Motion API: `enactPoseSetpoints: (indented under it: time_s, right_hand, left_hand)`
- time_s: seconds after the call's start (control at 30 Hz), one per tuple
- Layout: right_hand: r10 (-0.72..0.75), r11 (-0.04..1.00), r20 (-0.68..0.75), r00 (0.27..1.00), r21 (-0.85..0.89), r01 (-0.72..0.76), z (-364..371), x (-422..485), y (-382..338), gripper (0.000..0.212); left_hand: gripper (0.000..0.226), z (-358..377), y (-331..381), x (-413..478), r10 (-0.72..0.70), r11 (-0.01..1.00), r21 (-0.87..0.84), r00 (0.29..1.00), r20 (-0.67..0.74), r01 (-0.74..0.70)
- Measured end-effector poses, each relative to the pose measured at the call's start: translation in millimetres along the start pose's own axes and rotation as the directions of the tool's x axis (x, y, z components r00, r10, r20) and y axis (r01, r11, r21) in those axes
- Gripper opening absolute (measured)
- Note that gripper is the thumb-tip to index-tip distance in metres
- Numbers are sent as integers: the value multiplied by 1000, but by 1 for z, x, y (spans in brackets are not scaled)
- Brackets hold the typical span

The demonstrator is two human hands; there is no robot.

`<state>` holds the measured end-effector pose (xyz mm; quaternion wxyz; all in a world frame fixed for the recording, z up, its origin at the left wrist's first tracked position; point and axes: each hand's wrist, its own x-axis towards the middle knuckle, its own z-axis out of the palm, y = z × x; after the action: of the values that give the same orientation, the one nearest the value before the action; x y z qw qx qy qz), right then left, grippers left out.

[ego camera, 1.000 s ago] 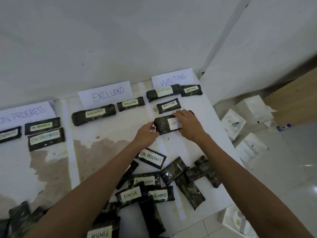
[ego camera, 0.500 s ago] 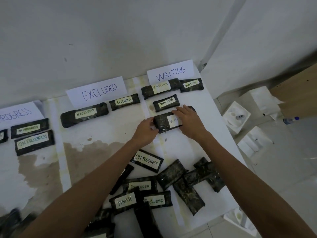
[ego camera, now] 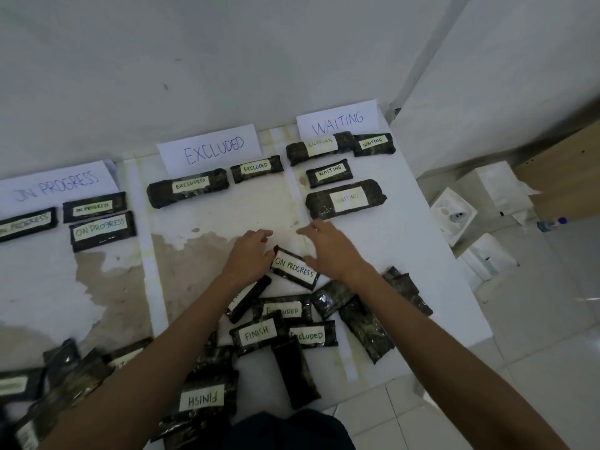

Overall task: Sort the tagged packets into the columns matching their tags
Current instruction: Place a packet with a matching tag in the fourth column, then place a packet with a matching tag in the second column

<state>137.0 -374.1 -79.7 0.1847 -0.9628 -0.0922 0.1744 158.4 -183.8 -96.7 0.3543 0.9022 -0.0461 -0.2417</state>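
Note:
A dark packet tagged WAITING [ego camera: 346,199] lies free in the right column under the WAITING sign [ego camera: 337,120], below three other WAITING packets. Nearer me, a packet tagged ON PROGRESS [ego camera: 294,267] lies at the top of an unsorted heap. My left hand [ego camera: 251,254] hovers at its left end, fingers relaxed, thumb close to the packet's corner. My right hand [ego camera: 328,246] hangs over its right end, fingers spread and empty. Two EXCLUDED packets [ego camera: 188,187] sit under the EXCLUDED sign [ego camera: 212,150]. Three ON PROGRESS packets [ego camera: 102,230] lie in the left column.
The heap near me holds FINISH [ego camera: 258,332] and EXCLUDED [ego camera: 306,336] packets and several untagged-side ones [ego camera: 367,329]. The white board's right edge [ego camera: 448,261] drops to a tiled floor with white boxes [ego camera: 453,216] and a small bottle [ego camera: 550,224].
Both hands let go of the WAITING packet, which now lies in its column, and drew back toward me over the ON PROGRESS packet.

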Motion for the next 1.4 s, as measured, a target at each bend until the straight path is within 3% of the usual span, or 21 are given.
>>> enactPoseSetpoints:
  time_s: [0.13,0.33,0.5,0.83,1.13,1.4]
  right_hand:
    - [64,991,81,995,-121,-53,38,-12,-26,62]
    - [88,987,39,995,-136,-82,43,-12,-41,57]
    - [-34,997,-59,998,-66,30,35,-11,-69,55]
    - [-341,938,-40,939,-77,338,50,11,-203,55]
    - [-423,904,-7,906,-68,422,86,51,-337,53]
    - [-433,895,25,901,-109,433,115,117,-401,52]
  left_hand:
    - [50,-4,-25,-31,-12,994,110,999,-32,15]
    - [52,-26,-51,-63,-5,986,163,994,-107,22]
    - [56,-56,-72,-89,47,976,217,975,-215,1]
    - [56,-128,-147,-153,-2,972,222,942,-337,81]
    - [56,-209,-237,-206,-75,975,160,907,-414,154]
    - [57,-251,-307,-195,-119,962,190,929,-350,195]
